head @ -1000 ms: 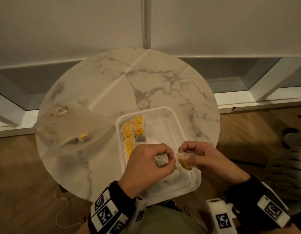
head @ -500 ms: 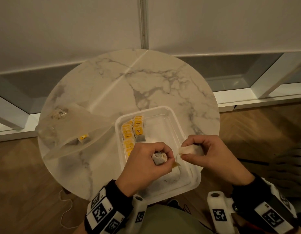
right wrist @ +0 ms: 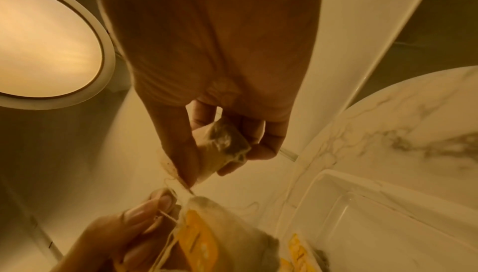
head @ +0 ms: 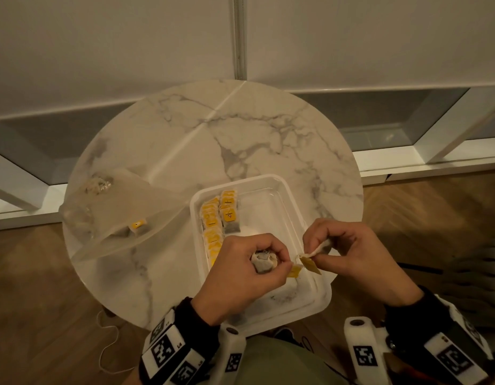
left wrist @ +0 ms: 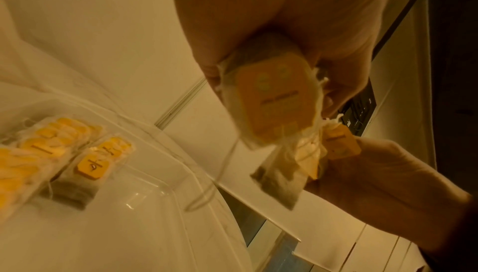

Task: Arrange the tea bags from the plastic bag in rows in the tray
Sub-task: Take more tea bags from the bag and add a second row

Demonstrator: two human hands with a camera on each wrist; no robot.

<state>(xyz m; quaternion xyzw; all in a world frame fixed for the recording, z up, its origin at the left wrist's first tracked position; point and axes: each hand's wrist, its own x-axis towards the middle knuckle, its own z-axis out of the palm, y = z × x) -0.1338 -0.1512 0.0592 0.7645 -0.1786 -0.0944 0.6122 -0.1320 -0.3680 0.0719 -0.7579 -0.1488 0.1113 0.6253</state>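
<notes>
Above the near half of the clear plastic tray (head: 285,187), my left hand (head: 249,270) grips a bunch of tea bags (head: 264,262), seen with a yellow tag (left wrist: 274,100) in the left wrist view. My right hand (head: 340,251) pinches a single tea bag (head: 320,249) (right wrist: 222,145), its yellow tag (head: 310,264) hanging between the hands. The strings of both look tangled. Two rows of tea bags (head: 218,218) lie along the tray's left side. The plastic bag (head: 113,215) lies left of the tray with one tea bag (head: 138,226) inside.
The round marble table (head: 213,134) carries everything; the tray overhangs its near edge. A white wall and a low window frame (head: 407,151) stand behind the table. Wooden floor (head: 32,287) surrounds it. A thin cord (head: 107,345) lies on the floor at lower left.
My right hand has drawn its tea bag away to the right and slightly up from the bunch in my left hand, so the yellow tag now hangs between them. The left hand stayed put.
</notes>
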